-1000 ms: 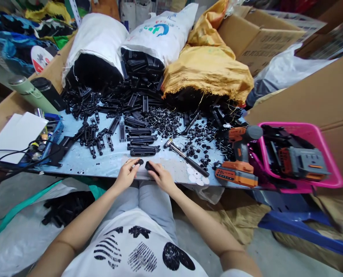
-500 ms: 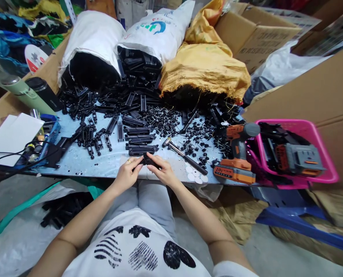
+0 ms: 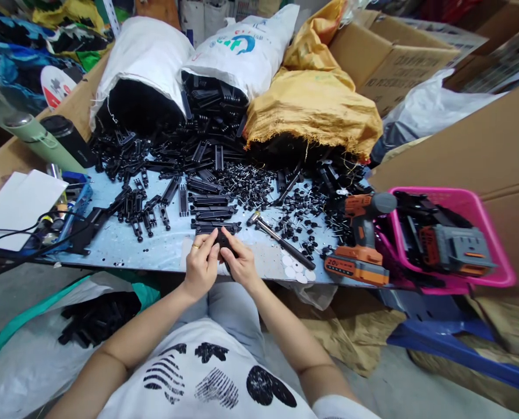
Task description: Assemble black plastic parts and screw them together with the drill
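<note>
Black part: between your two hands, left of the hammer, above the table's near edge. Mostly covered by fingers; one piece or several, can't tell. Your left hand pinches it from its left side, your right hand from the other, thumbs and fingertips on it. Looks like hard plastic: probably light, stiff, a bit slick, not very fragile. Best hold is likely by the sides with fingertips, thumbs nearest you, ends kept uncovered.

Outward: stacked black bars just left of the hammer head; pile of pins beyond it; white discs on the near side of its handle; orange drill to its right, pink basket farther right.
</note>
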The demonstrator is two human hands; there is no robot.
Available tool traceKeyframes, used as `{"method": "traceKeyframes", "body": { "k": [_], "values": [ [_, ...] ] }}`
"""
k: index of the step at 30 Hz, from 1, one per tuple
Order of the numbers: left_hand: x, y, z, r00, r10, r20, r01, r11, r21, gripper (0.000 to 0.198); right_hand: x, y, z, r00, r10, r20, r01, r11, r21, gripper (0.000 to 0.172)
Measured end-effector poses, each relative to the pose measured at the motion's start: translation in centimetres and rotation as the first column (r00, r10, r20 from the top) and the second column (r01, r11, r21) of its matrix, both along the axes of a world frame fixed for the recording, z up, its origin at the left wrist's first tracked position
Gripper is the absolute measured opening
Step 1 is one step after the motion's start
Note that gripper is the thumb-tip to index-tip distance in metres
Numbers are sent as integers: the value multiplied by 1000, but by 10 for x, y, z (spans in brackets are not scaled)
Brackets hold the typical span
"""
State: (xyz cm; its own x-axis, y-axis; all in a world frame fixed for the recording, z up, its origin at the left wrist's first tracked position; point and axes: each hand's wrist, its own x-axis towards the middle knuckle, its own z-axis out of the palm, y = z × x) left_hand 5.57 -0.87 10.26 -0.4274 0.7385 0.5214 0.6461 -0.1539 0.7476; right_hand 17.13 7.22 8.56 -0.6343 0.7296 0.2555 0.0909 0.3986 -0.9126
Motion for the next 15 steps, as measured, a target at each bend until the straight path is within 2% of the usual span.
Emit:
{"method": "traceKeyframes", "body": {
  "k": [2,4,6,8,10,12,14,15],
  "values": [
    [3,3,0,1000,28,8,-29,998,59,36,-6,-12,-5,998,-54,-20,54,998,-32,54],
    [1,6,-3,1000,-14,13,13,999,40,34,-9,-19,-10,997,-68,-24,67,997,-46,55],
    [-1,7,-12,997,-29,73,31,999,-33,34,-10,-15,-17,1000,-31,3,31,999,-42,55],
    [0,6,-27,974,33,225,0,989,-147,36,-7,4,-23,993,44,108,-47,998,29,52],
    [3,0,-44,916,116,385,-6,961,-277,40,-1,41,-27,966,48,254,-88,985,148,48],
    [4,-9,-58,904,155,399,8,925,-379,45,11,94,-27,928,-101,359,1,964,266,44],
    [2,-17,-64,969,132,208,-31,904,-427,52,25,151,-24,841,-357,408,215,910,353,40],
    [0,-20,-65,994,82,67,-45,902,-430,54,32,178,-22,758,-492,428,343,859,380,39]
  ]
}}
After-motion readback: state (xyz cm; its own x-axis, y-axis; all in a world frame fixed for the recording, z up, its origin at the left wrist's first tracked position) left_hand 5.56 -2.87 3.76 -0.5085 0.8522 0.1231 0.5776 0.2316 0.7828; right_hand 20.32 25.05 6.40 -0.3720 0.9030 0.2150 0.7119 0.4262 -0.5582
